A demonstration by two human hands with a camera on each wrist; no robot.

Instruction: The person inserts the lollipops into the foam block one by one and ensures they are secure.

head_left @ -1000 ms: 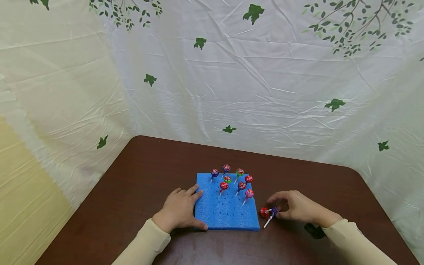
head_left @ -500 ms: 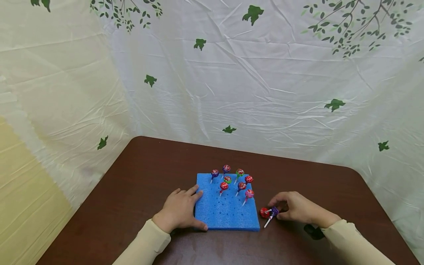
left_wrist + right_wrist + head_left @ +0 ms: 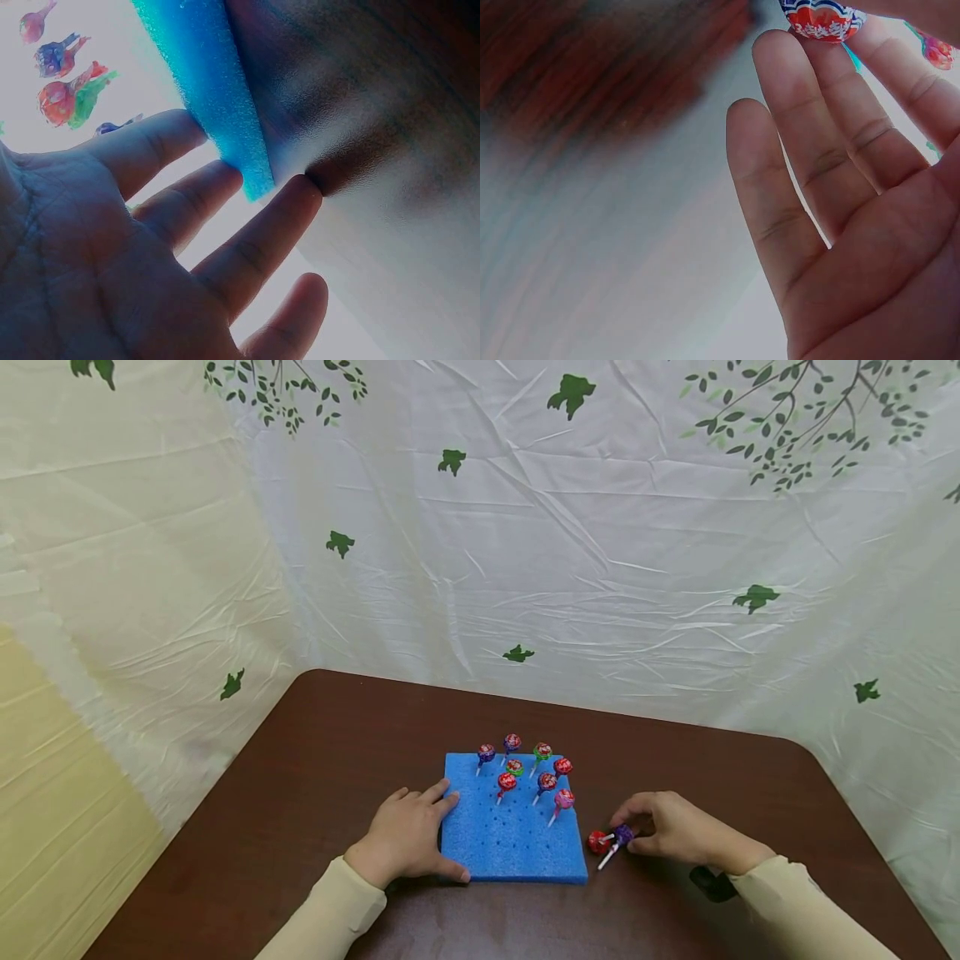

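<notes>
A blue foam block (image 3: 517,852) with rows of small holes lies on the table, several wrapped lollipops (image 3: 507,782) standing in its back half. My left hand (image 3: 408,837) rests along its left side, thumb at the front corner; in the left wrist view its extended fingers (image 3: 255,247) touch the foam edge (image 3: 225,97). Right of the block, my right hand (image 3: 678,831) pinches a purple lollipop (image 3: 623,835) by its head, the white stick pointing toward the front. The head (image 3: 825,21) shows between thumb and fingertips in the right wrist view. A red lollipop (image 3: 597,842) lies beside it.
The dark brown table (image 3: 375,718) has rounded far corners. White cloth (image 3: 480,568) printed with green leaves hangs behind it. Below the right wrist is a black object (image 3: 712,883), partly covered by the sleeve.
The purple lollipop's stick end has risen slightly, and its head and the right fingertips have shifted a little to the right. The left hand and foam block have stayed in place.
</notes>
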